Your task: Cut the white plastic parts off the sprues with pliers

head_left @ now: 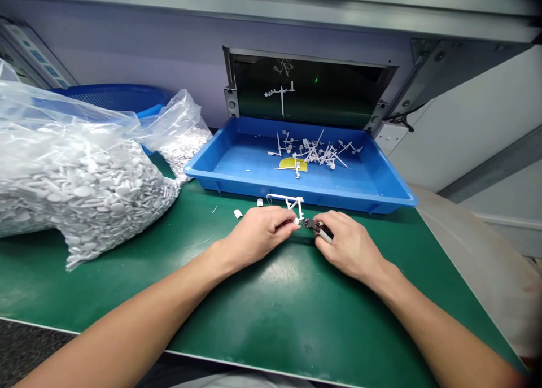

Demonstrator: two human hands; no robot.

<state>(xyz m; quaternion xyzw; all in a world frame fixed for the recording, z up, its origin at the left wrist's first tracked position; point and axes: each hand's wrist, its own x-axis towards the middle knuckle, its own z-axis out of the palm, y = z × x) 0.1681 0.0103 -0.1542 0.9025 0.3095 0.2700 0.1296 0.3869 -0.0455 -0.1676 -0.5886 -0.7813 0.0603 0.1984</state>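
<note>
My left hand (263, 232) pinches a white plastic sprue (288, 198) between thumb and fingers, just in front of the blue tray. The sprue's thin branches stick up past my fingertips. My right hand (349, 241) is wrapped round a pair of side cutters (324, 232) with pale handles. Their dark jaws meet the sprue close beside my left fingertips; whether the blades are closed is too small to tell. Two small white plastic pieces, one (237, 213) nearer me and another (259, 203) by the tray, lie left of the sprue on the green table.
A blue tray (262, 186) holds a pile of white sprues (322, 153) and a yellow piece. Behind it, an opening shows a dark green belt (339, 105) with more sprues. Clear bags (105, 190) of small white parts and a blue basket (122, 94) stand left.
</note>
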